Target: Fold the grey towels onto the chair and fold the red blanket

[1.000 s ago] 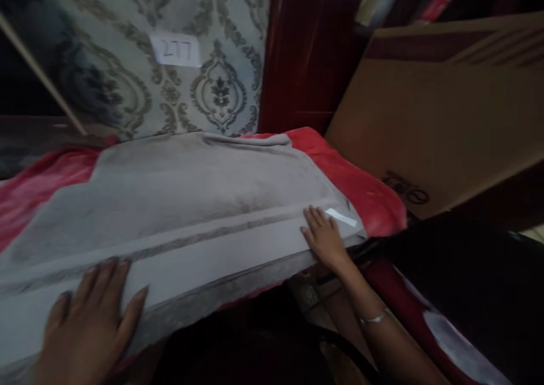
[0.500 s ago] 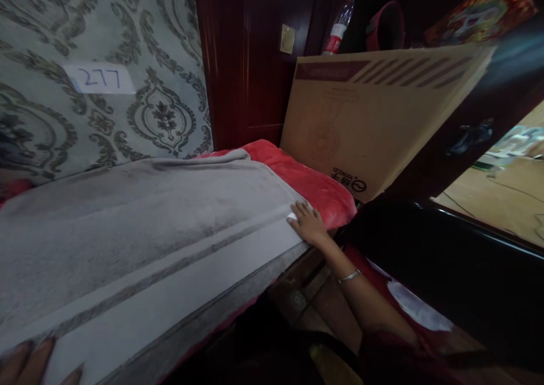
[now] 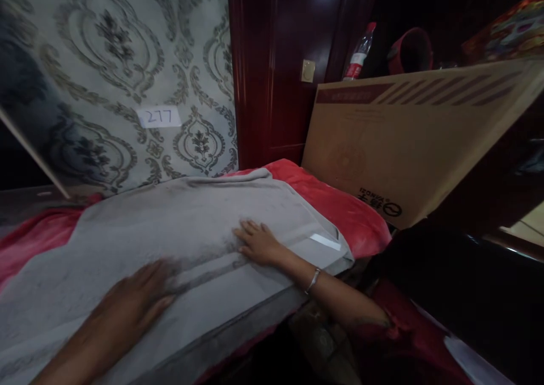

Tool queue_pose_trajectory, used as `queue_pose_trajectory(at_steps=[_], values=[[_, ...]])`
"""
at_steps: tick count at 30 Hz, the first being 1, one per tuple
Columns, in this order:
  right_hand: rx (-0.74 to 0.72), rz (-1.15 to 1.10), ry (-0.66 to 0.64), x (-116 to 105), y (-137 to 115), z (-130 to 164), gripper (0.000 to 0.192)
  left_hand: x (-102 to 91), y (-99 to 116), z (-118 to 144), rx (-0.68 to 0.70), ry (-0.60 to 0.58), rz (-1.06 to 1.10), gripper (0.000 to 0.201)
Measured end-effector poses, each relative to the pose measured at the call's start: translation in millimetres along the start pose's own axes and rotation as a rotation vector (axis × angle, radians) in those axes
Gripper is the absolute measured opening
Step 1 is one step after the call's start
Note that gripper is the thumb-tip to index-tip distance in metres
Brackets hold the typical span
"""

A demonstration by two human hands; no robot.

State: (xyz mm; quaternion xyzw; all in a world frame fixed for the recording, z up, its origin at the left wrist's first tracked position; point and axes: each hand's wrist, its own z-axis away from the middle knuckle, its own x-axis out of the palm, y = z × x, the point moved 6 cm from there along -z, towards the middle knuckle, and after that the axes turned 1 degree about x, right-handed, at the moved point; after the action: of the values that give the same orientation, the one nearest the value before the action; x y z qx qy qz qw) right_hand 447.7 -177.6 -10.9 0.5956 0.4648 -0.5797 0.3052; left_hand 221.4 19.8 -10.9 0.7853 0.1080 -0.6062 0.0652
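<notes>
From my station I see the grey plush cloth (image 3: 221,203) spread over the red blanket (image 3: 327,195), a white strip (image 3: 326,241) near its right end. My left hand (image 3: 136,297), blurred, lies over the near left part with its grip apart; my right hand (image 3: 259,244) is palm down near the middle, its grip apart too, fingers outstretched. A cardboard box (image 3: 361,147) stands at far right, and a label reading 277 (image 3: 159,117) is on the far patterned wall (image 3: 127,50).

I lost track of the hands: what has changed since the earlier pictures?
The right hand moved left from the white strip along the gray cloth; the left hand moved right, narrowing their gap. Neither grasps anything. The gray cloth still lies over red fabric.
</notes>
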Motion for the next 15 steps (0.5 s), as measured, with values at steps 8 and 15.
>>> queue_pose_trajectory(at_steps=[8, 15], values=[[0.099, 0.036, 0.063, 9.4, 60.0, -24.2, 0.058, 42.4, 49.9, -82.4, 0.099, -0.097, -0.023, 0.060], [0.572, 0.106, -0.057, -3.9, 195.3, -1.5, 0.061, 57.5, 39.3, -72.5, 0.134, -0.017, 0.007, 0.060]])
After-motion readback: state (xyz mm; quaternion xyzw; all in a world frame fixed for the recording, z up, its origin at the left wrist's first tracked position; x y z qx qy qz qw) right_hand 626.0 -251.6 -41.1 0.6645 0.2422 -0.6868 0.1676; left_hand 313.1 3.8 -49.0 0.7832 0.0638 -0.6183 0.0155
